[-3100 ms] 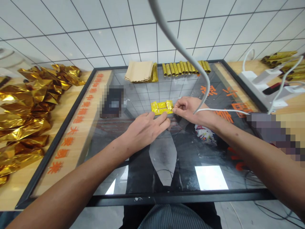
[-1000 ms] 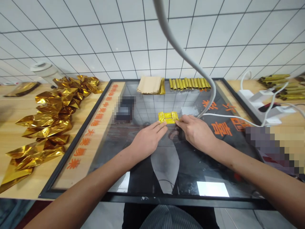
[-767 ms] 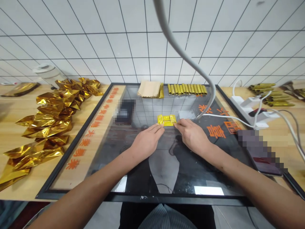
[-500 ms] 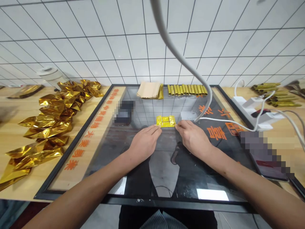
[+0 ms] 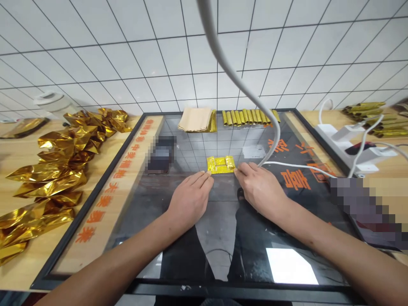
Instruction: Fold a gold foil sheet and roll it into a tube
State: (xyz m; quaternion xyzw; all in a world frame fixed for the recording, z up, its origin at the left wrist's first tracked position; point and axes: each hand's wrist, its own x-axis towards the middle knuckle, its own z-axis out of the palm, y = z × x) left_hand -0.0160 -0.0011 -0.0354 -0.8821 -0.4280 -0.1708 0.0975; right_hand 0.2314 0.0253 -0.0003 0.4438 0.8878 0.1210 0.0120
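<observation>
A small piece of gold foil paper [image 5: 220,165], its edges folded inward, lies flat on the dark glass panel [image 5: 219,187]. My left hand [image 5: 192,195] has its fingers pressed together at the near left corner of the foil. At the near right corner, my right hand [image 5: 255,182] pinches the paper's edge between thumb and fingers. Both thumbs are mostly hidden. Beyond the foil, a stack of pale-backed foil sheets [image 5: 195,119] lies at the panel's back edge. Beside it stretches a row of rolled gold foil tubes [image 5: 248,117].
Folded gold foil shapes [image 5: 57,165] pile up at the left. A phone-like dark device [image 5: 162,155] rests on the glass. A thick white cable [image 5: 236,76] hangs in front. At right are a power strip [image 5: 347,144], a tablet-like device [image 5: 366,216] and more foil tubes [image 5: 366,119].
The camera view has shifted and tilted slightly. Both hands stay at the foil's near corners, and the foil appears a little flatter and wider.
</observation>
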